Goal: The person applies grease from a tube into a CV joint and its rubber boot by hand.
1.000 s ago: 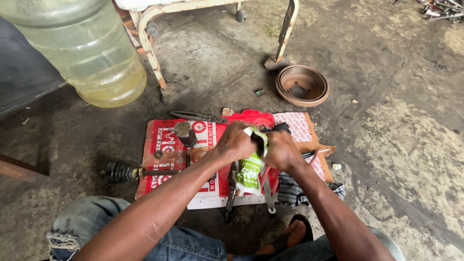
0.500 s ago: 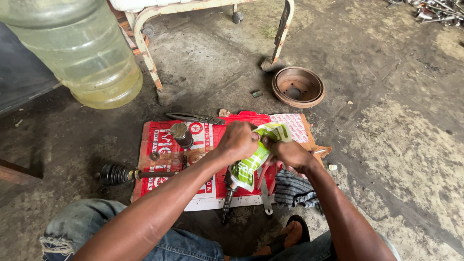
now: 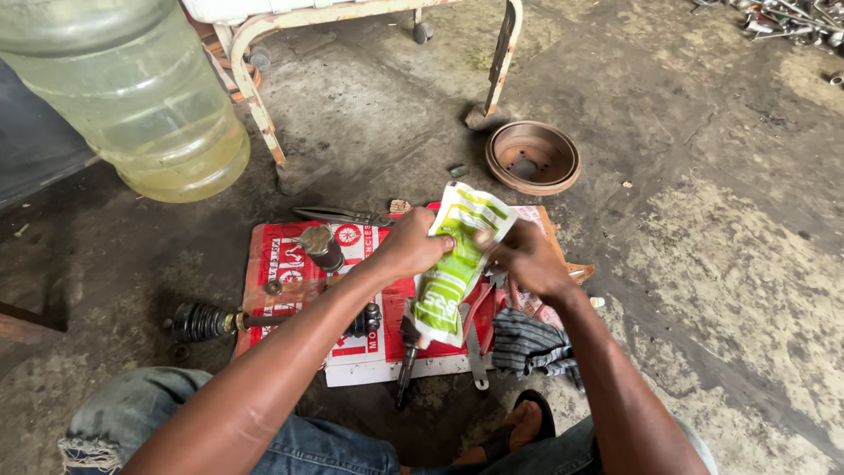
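Note:
Both hands hold a green and white plastic pouch (image 3: 457,264) above a red and white printed cardboard sheet (image 3: 290,255) on the floor. My left hand (image 3: 411,244) pinches the pouch's upper left edge. My right hand (image 3: 526,257) grips its right side near the top. The pouch hangs tilted, its lower end toward me. On the cardboard lie a drive shaft with a black rubber boot (image 3: 207,321), a round metal joint part (image 3: 321,246), and several hand tools (image 3: 409,356).
A large clear water jug (image 3: 132,97) stands at upper left. Beyond the cardboard are a white metal frame leg (image 3: 255,97) and a rusty brake drum (image 3: 534,157). A striped rag (image 3: 527,343) lies by my right knee. Scrap metal sits at far upper right.
The pouch has been raised and spread out wider between both hands. My right hand moved to its right upper side. The view shifted slightly.

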